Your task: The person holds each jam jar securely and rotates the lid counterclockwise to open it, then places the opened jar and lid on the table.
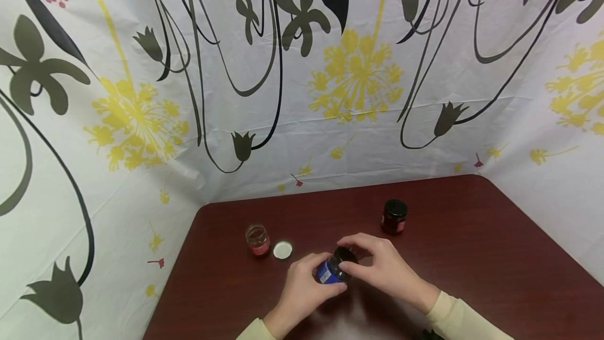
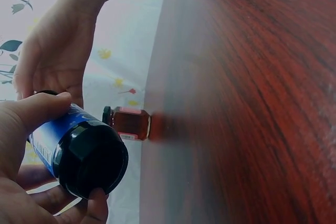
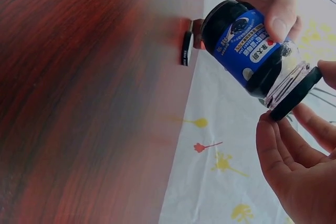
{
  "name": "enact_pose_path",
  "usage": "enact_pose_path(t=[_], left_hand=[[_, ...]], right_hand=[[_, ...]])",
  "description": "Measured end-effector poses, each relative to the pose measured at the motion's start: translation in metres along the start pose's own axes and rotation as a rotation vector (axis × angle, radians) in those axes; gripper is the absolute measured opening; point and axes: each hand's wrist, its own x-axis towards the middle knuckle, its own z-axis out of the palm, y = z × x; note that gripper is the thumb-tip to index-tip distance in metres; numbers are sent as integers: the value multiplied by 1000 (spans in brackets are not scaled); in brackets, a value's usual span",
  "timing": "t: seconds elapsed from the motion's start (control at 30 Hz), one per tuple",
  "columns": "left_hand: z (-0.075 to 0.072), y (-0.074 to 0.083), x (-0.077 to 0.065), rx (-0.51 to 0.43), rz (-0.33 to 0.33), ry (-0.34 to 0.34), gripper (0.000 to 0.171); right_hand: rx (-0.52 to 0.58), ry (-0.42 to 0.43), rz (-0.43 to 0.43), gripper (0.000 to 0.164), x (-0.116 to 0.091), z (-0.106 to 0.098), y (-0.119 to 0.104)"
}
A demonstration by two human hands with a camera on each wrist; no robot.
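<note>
My left hand [image 1: 304,286] grips a glass jar with a blue label [image 1: 325,273], which holds dark contents, probably jam, and is tilted over the table. At its mouth, my right hand [image 1: 382,266] pinches a black lid [image 3: 296,94] by the rim between thumb and fingers. Threads of the glass neck [image 3: 283,85] show beside the lid, which sits slightly askew against the mouth in the right wrist view. The dark base of the jar [image 2: 94,161] faces the left wrist camera, with left fingers wrapped around it.
A lidless glass jar with a red label [image 1: 258,243] stands at the left, beside a loose lid [image 1: 282,250] with its white inside up. Farther back at the right is a capped dark jar [image 1: 394,216]. Patterned cloth [image 1: 292,119] surrounds the brown table [image 1: 217,277].
</note>
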Motion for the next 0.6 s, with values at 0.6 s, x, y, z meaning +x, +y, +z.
enact_pose_path(t=[0.6], left_hand=[[-1, 0, 0, 5, -29, 25, 50]], right_hand=[[3, 6, 17, 38, -2, -3, 1]])
